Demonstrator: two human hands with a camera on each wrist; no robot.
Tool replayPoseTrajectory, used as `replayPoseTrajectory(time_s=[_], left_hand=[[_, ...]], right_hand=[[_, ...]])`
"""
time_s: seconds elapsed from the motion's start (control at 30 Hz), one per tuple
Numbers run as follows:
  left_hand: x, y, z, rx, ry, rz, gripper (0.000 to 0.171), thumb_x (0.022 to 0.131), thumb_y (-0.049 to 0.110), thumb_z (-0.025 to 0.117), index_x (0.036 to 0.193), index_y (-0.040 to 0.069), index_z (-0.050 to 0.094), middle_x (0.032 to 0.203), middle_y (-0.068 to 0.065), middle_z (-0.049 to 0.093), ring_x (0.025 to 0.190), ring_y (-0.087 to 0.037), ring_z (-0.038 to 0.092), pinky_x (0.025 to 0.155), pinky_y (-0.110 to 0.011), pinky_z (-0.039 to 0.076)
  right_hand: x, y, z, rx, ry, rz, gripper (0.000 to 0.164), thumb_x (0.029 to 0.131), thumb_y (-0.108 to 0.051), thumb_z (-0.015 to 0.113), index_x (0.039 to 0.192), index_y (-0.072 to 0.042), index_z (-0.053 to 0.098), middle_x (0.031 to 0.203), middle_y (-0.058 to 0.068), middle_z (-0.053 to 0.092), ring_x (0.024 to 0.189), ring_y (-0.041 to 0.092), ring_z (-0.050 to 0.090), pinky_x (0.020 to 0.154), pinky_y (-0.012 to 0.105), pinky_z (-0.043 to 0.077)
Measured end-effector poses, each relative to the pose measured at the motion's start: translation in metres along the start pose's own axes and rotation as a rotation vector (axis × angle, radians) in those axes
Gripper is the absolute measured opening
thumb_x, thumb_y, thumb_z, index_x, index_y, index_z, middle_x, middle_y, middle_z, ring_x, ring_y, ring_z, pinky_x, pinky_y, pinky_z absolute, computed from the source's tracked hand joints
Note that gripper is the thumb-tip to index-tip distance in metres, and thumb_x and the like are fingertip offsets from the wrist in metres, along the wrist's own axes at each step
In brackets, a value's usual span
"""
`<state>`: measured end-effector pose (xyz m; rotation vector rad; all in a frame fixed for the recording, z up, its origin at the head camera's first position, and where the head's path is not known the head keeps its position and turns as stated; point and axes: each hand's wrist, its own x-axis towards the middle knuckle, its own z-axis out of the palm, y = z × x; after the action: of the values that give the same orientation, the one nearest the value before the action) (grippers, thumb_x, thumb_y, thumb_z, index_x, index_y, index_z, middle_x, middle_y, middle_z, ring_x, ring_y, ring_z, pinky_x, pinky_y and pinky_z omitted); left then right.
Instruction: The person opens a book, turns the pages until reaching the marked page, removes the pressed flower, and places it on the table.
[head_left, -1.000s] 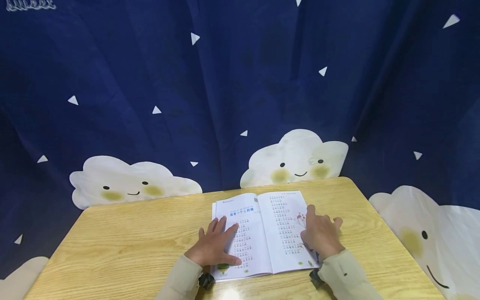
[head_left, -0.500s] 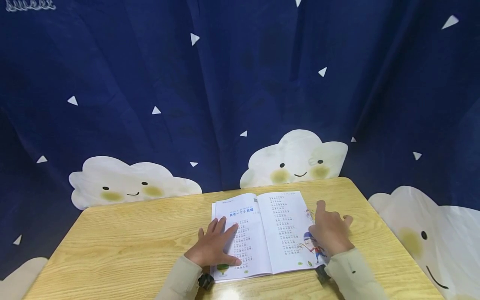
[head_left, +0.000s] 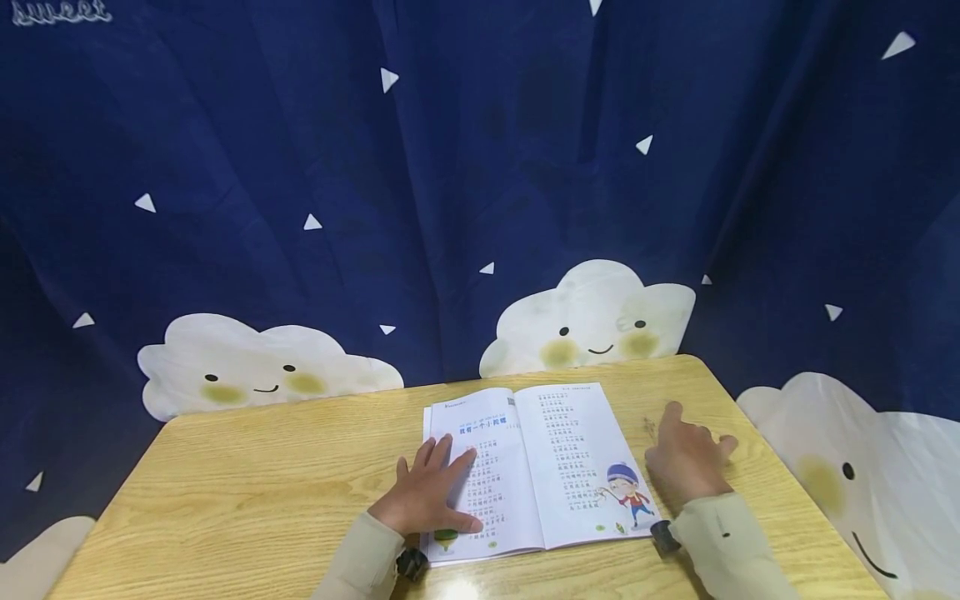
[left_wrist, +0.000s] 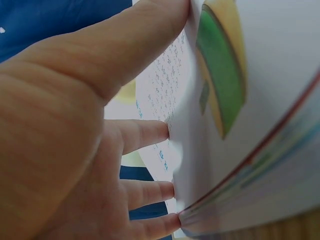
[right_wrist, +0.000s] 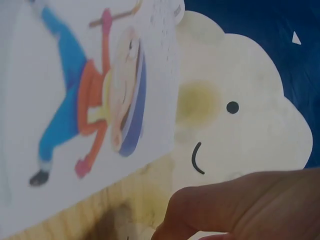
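An open book (head_left: 575, 467) lies on the table, with text on both pages and a cartoon child at the lower right. My left hand (head_left: 423, 492) rests spread on the left page, fingers and thumb (left_wrist: 130, 45) straight against the paper. Just right of the book, my right hand (head_left: 692, 457) pinches a thin see-through bookmark (head_left: 649, 427) marked with a small brownish flower sprig. Its index finger points forward and the little finger sticks out. In the right wrist view the bent thumb (right_wrist: 200, 205) shows at the bottom; the rest of the grip is hidden.
The wooden table (head_left: 262, 483) has rounded far corners. Behind it hangs a dark blue curtain (head_left: 337, 125) with white triangles and smiling clouds. Dark wrist devices (head_left: 411, 563) sit below both sleeve cuffs.
My right hand has moved right, off the right page to beside the book, taking the bookmark along. The cartoon child is now uncovered. My left hand has stayed put.
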<state>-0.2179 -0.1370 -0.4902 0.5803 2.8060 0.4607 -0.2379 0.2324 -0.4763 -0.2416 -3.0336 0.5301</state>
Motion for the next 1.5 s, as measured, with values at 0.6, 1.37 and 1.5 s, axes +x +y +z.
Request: replayPoseTrajectory(time_s=[0.6,1.37,1.5], left_hand=[[0.001,0.001,-0.001,-0.002,0.007,0.003,0.102,0.067,0.068,0.073,0.150,0.022,0.036,0.157,-0.020,0.018,0.142,-0.046,0.013,0.097,-0.079,0.014],[-0.003,-0.003,-0.005,-0.024,0.004,-0.012,0.102,0.067,0.065,0.075,0.149,0.019,0.038,0.156,-0.022,0.021,0.142,-0.047,0.015,0.102,-0.074,0.017],[-0.005,-0.005,-0.006,-0.055,0.006,-0.012,0.101,0.067,0.063,0.077,0.149,0.017,0.038,0.156,-0.023,0.020,0.142,-0.048,0.014,0.103,-0.072,0.017]], right_hand=[[0.003,0.012,-0.001,0.011,-0.015,-0.001,0.036,0.072,-0.004,0.057,0.101,0.006,0.039,0.064,0.016,0.053,0.064,0.039,0.052,0.072,0.067,0.022],[-0.006,-0.007,-0.007,0.001,-0.033,-0.096,0.050,0.074,-0.012,0.068,0.119,0.004,0.054,0.100,0.024,0.063,0.094,0.050,0.052,0.087,0.079,0.010],[-0.008,-0.016,-0.006,0.021,-0.062,-0.130,0.050,0.077,-0.012,0.066,0.125,-0.001,0.057,0.112,0.023,0.063,0.100,0.049,0.053,0.090,0.078,0.010]])
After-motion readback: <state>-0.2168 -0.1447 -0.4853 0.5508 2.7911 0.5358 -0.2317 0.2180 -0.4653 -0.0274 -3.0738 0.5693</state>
